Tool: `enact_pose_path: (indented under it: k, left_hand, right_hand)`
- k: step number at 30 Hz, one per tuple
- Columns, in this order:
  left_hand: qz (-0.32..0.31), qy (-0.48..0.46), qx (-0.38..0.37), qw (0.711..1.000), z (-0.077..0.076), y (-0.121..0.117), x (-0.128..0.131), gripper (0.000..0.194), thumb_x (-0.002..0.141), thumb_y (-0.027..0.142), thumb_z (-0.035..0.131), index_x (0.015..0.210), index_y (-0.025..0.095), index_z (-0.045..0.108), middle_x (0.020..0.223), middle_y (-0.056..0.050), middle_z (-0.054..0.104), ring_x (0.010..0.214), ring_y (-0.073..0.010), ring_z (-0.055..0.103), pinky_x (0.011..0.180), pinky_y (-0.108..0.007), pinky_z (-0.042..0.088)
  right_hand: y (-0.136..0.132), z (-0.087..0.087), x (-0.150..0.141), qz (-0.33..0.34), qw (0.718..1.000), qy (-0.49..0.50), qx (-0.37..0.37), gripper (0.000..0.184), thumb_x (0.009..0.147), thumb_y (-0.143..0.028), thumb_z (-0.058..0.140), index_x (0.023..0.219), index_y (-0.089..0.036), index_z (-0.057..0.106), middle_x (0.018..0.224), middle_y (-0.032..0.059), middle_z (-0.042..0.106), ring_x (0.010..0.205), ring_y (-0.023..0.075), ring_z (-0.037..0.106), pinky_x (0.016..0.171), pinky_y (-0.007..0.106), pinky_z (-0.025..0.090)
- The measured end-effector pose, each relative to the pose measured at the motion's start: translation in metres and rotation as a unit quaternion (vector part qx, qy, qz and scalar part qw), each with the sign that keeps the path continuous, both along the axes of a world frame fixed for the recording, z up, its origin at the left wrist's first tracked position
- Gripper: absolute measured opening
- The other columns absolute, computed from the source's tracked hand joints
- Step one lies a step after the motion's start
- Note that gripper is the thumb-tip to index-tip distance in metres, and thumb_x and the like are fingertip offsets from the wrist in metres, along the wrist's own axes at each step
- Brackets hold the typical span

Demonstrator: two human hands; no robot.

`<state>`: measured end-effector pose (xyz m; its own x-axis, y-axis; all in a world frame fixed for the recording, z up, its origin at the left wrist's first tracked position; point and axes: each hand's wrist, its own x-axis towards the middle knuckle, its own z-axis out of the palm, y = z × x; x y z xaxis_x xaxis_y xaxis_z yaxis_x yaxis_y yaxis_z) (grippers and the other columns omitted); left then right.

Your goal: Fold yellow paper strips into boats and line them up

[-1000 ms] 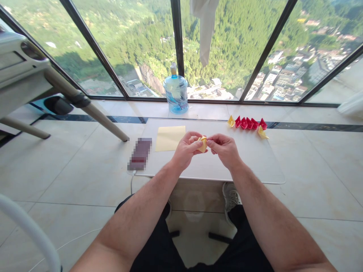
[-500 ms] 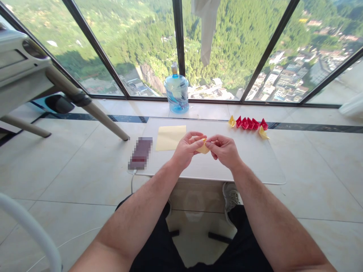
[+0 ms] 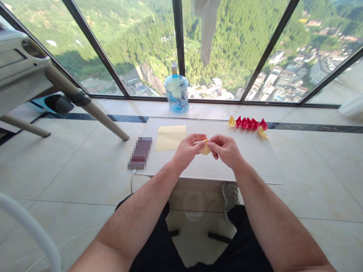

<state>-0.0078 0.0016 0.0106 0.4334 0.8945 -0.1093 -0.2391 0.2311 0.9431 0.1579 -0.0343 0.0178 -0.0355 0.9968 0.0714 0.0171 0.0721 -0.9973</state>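
One folded yellow paper piece (image 3: 205,150) is pinched by the left hand (image 3: 187,149) and right hand (image 3: 225,148) above the middle of the smooth white table (image 3: 258,156). A flat rectangular sheet (image 3: 170,138) lies near the far left corner. Pointed red paper shapes (image 3: 250,124) form a row near the far right corner. Beyond the far edge stands a translucent blue bottle (image 3: 177,94).

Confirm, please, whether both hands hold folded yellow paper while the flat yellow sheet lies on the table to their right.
Not quite: the left hand and right hand do hold folded yellow paper, but the head view shows the flat yellow sheet on the table to their left.
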Motion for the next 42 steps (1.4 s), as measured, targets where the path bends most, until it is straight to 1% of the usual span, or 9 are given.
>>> enact_pose_path:
  k: [7, 11, 17, 21, 24, 28, 31, 35, 42]
  left_hand:
    - [0.007, 0.022, 0.003, 1.0, -0.003, 0.0, 0.003, 0.054, 0.067, 0.048, 0.083, 0.105, 0.014, 0.068, 0.082, -0.006, 0.072, 0.074, -0.0162, 0.067, 0.067, -0.028, 0.052]
    - [0.031, 0.014, -0.008, 0.999, -0.005, 0.001, 0.005, 0.048, 0.067, 0.047, 0.083, 0.099, 0.014, 0.068, 0.08, -0.005, 0.071, 0.075, -0.0164, 0.067, 0.072, -0.031, 0.054]
    - [0.095, -0.01, -0.012, 0.995, -0.009, 0.002, 0.008, 0.039, 0.071, 0.038, 0.081, 0.099, 0.017, 0.066, 0.092, -0.003, 0.069, 0.08, -0.0136, 0.066, 0.073, -0.028, 0.053]
    - [0.094, -0.047, 0.005, 0.994, -0.01, 0.0, 0.011, 0.039, 0.072, 0.033, 0.08, 0.103, 0.018, 0.063, 0.102, -0.004, 0.068, 0.09, -0.0152, 0.066, 0.082, -0.031, 0.053]
    - [0.101, -0.049, 0.05, 0.992, -0.013, -0.001, 0.014, 0.038, 0.072, 0.031, 0.079, 0.104, 0.018, 0.062, 0.101, -0.004, 0.068, 0.093, -0.0162, 0.066, 0.086, -0.033, 0.053]
    - [0.126, 0.0, 0.11, 0.986, -0.014, -0.003, 0.016, 0.034, 0.075, 0.031, 0.077, 0.103, 0.018, 0.063, 0.097, -0.005, 0.069, 0.093, -0.0176, 0.066, 0.084, -0.032, 0.054]
    - [0.129, 0.039, 0.13, 0.982, -0.012, -0.004, 0.014, 0.032, 0.076, 0.03, 0.076, 0.103, 0.017, 0.064, 0.096, -0.006, 0.07, 0.093, -0.0183, 0.066, 0.082, -0.031, 0.054]
    - [0.113, 0.065, 0.12, 0.984, -0.01, -0.004, 0.011, 0.033, 0.074, 0.031, 0.078, 0.101, 0.016, 0.065, 0.097, -0.006, 0.07, 0.089, -0.0174, 0.066, 0.081, -0.031, 0.054]
    - [0.081, 0.024, 0.084, 0.993, -0.011, -0.002, 0.011, 0.038, 0.069, 0.035, 0.082, 0.095, 0.017, 0.061, 0.08, 0.0, 0.066, 0.073, -0.013, 0.062, 0.067, -0.025, 0.05]
  right_hand:
    - [0.001, 0.002, -0.006, -0.023, 1.0, 0.004, -0.021, 0.026, 0.079, -0.042, 0.07, 0.073, -0.018, 0.061, 0.047, -0.0057, 0.051, 0.042, 0.0077, 0.041, 0.041, 0.022, 0.03]
    - [0.002, -0.001, -0.011, -0.089, 0.996, 0.003, 0.0, 0.023, 0.077, -0.04, 0.07, 0.082, -0.018, 0.065, 0.052, -0.0045, 0.055, 0.046, 0.0092, 0.046, 0.043, 0.023, 0.035]
    - [0.001, -0.006, -0.017, -0.173, 0.972, -0.137, 0.078, 0.024, 0.075, -0.04, 0.073, 0.087, -0.019, 0.071, 0.084, 0.004, 0.072, 0.07, 0.0154, 0.061, 0.055, 0.026, 0.046]
    - [0.001, -0.01, -0.021, -0.215, 0.954, -0.185, 0.1, 0.025, 0.077, -0.04, 0.072, 0.092, -0.021, 0.075, 0.094, 0.005, 0.075, 0.076, 0.0177, 0.065, 0.061, 0.029, 0.05]
    - [0.002, -0.011, -0.023, -0.229, 0.954, -0.173, 0.09, 0.025, 0.077, -0.04, 0.072, 0.093, -0.021, 0.076, 0.094, 0.0049, 0.076, 0.076, 0.0185, 0.067, 0.069, 0.032, 0.054]
    - [0.001, -0.011, -0.025, -0.231, 0.958, -0.145, 0.087, 0.023, 0.077, -0.039, 0.071, 0.091, -0.02, 0.076, 0.09, 0.0052, 0.077, 0.08, 0.0205, 0.07, 0.076, 0.035, 0.056]
    - [0.002, -0.012, -0.026, -0.238, 0.96, -0.124, 0.075, 0.021, 0.077, -0.036, 0.07, 0.089, -0.02, 0.077, 0.087, 0.0052, 0.078, 0.079, 0.0212, 0.071, 0.077, 0.036, 0.057]
    - [0.004, -0.014, -0.024, -0.225, 0.97, -0.079, 0.044, 0.021, 0.074, -0.035, 0.072, 0.086, -0.019, 0.077, 0.083, 0.005, 0.078, 0.076, 0.0219, 0.072, 0.073, 0.034, 0.057]
    - [0.005, -0.011, -0.023, -0.198, 0.98, 0.01, 0.027, 0.022, 0.068, -0.035, 0.079, 0.081, -0.018, 0.074, 0.078, 0.0042, 0.076, 0.074, 0.0213, 0.072, 0.07, 0.033, 0.058]
